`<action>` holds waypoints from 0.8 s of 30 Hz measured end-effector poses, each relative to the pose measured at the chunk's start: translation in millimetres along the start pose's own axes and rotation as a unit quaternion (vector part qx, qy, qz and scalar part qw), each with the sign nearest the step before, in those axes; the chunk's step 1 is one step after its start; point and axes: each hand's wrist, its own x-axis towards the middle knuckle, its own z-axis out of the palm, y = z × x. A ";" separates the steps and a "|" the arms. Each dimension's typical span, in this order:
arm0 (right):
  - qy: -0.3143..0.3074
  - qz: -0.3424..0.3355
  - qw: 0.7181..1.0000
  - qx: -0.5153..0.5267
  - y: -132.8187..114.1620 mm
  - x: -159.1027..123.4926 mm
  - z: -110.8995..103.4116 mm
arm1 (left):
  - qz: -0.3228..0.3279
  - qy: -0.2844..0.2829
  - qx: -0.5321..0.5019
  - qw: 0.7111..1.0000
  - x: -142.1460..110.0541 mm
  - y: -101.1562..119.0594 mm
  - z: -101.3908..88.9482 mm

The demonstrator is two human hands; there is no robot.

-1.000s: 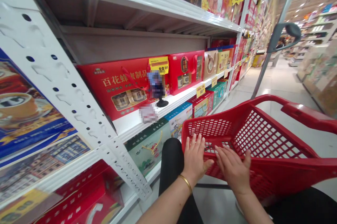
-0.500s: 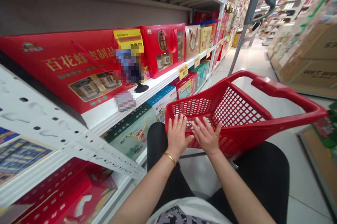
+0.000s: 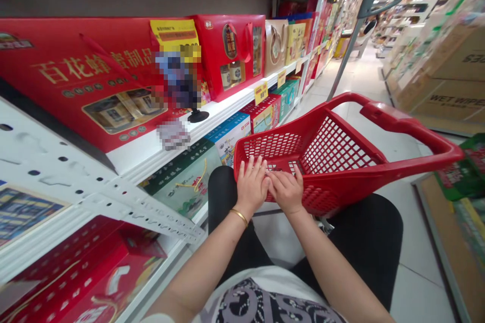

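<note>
My left hand (image 3: 252, 185), with a gold bangle (image 3: 238, 217) on its wrist, lies on the near wall of a red plastic mesh shopping cart basket (image 3: 341, 156). My right hand (image 3: 286, 191) rests beside it on the same wall, its fingertips almost touching the left hand's. Both hands' fingers are curled over the mesh. The basket is empty as far as I can see. A grey metal cart pole (image 3: 348, 50) rises from the basket's far end. My black trousers (image 3: 367, 242) show below the basket.
A white perforated shelf upright (image 3: 56, 171) runs along the left, holding red gift boxes (image 3: 87, 75) and a blurred price display (image 3: 178, 80). Cardboard cartons marked wet wipes (image 3: 450, 103) stand on the right, beyond a tiled aisle floor (image 3: 359, 80).
The view has swung right and closer to the shelf goods. My hands have slid closer together on the basket wall, and more of my shirt and the right-hand cartons has come into view.
</note>
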 end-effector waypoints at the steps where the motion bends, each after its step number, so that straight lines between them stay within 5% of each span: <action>1: 0.001 0.003 1.000 0.001 -0.4 0.8 -1.1 | 0.001 -0.005 0.001 1.000 -0.3 0.1 -1.0; 15: -0.048 0.006 0.999 -0.020 7.3 -0.8 -16.1 | 0.004 0.015 -0.012 1.000 -1.8 5.1 -3.8; 20: 0.029 0.154 0.977 -0.143 46.6 -10.2 -38.4 | 0.003 0.011 -0.028 1.000 -0.8 5.0 -5.2; 24: 0.062 0.165 0.970 -0.169 66.3 -19.5 -40.5 | -0.005 0.017 -0.040 0.999 -0.2 4.7 -1.6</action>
